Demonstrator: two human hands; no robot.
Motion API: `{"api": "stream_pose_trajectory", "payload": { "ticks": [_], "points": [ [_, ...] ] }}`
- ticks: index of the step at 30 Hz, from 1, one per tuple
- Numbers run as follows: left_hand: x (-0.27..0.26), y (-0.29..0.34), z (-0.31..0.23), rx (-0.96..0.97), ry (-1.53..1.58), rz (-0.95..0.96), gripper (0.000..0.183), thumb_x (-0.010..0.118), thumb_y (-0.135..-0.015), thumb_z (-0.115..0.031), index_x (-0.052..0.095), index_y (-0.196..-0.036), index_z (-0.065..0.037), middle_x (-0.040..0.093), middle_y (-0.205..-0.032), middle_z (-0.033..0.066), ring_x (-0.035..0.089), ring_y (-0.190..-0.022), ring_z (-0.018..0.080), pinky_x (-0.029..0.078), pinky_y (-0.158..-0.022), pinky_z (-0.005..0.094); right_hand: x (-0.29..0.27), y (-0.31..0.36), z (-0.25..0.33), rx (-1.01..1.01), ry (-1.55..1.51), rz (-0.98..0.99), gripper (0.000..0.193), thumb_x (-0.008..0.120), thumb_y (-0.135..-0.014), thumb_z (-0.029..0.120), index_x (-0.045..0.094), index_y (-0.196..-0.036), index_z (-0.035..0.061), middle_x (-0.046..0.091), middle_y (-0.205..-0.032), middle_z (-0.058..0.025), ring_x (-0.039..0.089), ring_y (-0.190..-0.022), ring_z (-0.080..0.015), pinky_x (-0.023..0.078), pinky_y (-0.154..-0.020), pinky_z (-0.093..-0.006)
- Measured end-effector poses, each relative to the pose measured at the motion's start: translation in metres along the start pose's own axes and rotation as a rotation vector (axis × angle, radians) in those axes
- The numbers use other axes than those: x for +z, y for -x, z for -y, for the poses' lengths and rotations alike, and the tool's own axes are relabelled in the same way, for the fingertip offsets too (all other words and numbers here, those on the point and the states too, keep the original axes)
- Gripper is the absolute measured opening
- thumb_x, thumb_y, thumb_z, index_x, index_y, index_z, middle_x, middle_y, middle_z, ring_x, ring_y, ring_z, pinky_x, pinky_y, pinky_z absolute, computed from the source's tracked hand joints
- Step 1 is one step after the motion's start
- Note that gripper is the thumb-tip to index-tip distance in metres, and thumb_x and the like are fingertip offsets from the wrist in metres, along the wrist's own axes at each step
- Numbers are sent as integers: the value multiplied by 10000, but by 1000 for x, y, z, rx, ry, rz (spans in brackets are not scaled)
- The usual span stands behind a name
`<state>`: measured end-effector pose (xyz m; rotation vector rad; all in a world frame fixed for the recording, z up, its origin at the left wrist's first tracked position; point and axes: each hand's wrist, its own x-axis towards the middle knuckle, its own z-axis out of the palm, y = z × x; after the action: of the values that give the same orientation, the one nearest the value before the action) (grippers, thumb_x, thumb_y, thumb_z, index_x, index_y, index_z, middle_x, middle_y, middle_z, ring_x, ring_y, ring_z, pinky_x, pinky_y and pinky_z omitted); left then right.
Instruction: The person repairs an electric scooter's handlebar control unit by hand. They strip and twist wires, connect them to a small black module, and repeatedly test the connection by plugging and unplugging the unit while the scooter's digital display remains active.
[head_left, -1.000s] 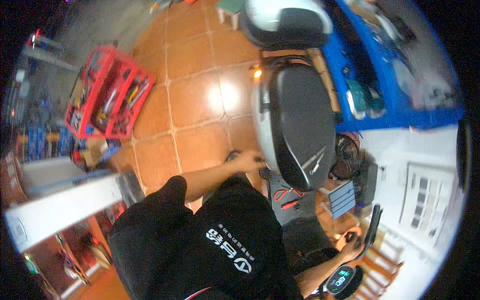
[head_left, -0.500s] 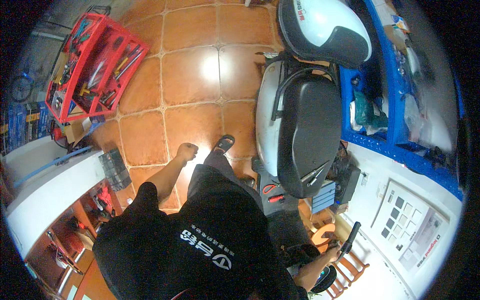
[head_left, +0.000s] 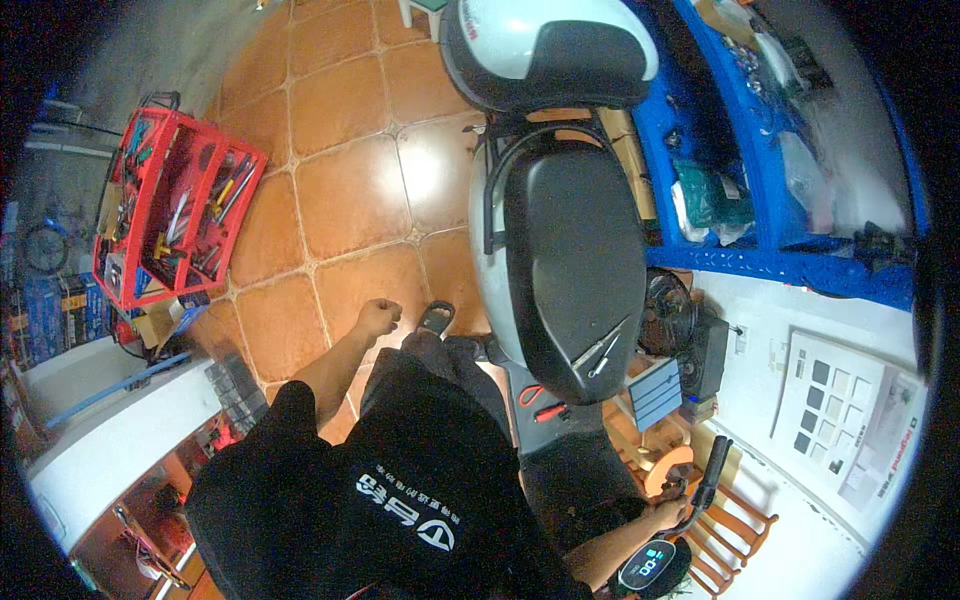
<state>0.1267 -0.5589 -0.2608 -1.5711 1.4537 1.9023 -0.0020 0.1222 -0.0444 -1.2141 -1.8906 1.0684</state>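
1. Electric scooter (head_left: pixel 560 330) stands upright just to the right of the person's body, its length running from the lit display (head_left: pixel 648 566) near the lower edge up to the rear of the black seat (head_left: pixel 585 225), leaning slightly leftward as it goes up the view.
2. Right hand (head_left: pixel 665 515) is the nearer one: it is at the inner end of the black handlebar grip (head_left: pixel 713 468), just above the display. I cannot tell how tightly its fingers are closed there.
3. Left hand (head_left: pixel 378 317) hangs over the tiled floor (head_left: pixel 355 215), left of the seat and apart from it, fingers loosely curled, with nothing visible in it.
4. Two slim metal tools (head_left: pixel 600 348) lie on the front end of the seat; a red-handled tool (head_left: pixel 550 412) and a red loop-shaped handle (head_left: pixel 531 396) rest on the footboard (head_left: pixel 540 435), between the seat and the handlebar.
5. Red tool cart (head_left: pixel 150 205) stands well off to the left, and a second scooter (head_left: pixel 550 60) stands beyond the seat's rear.
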Motion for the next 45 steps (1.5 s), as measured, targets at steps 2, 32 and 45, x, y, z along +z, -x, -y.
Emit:
{"api": "stream_pose_trajectory", "payload": {
  "ticks": [2, 32, 45],
  "points": [
    [17, -3, -5, 20, -8, -10, 165, 634, -841, -169, 652, -874, -8, 611, -722, 61, 566, -573, 151, 461, -490, 281, -2, -1, 6, 44, -55, 92, 280, 548, -941, 242, 634, -874, -15, 609, -721, -71, 543, -570, -152, 407, -461, -269],
    [109, -136, -77, -249, -227, 408, 159, 544, -942, -192, 548, -915, -36, 587, -714, 101, 454, -457, 159, 383, -423, 274, -15, 56, 35, 518, -456, -45, 244, 561, -955, 232, 590, -1124, 59, 579, -859, -13, 504, -663, -102, 437, -539, -231],
    [346, 220, -134, 244, -1388, 857, 171, 662, -831, -144, 660, -936, -9, 683, -907, 114, 647, -820, 211, 518, -744, 331, -53, 75, 11, 83, -20, 423, 356, 662, -849, 5, 585, -1195, -34, 672, -1053, -167, 670, -906, -214, 566, -759, -338]
  ]
}}
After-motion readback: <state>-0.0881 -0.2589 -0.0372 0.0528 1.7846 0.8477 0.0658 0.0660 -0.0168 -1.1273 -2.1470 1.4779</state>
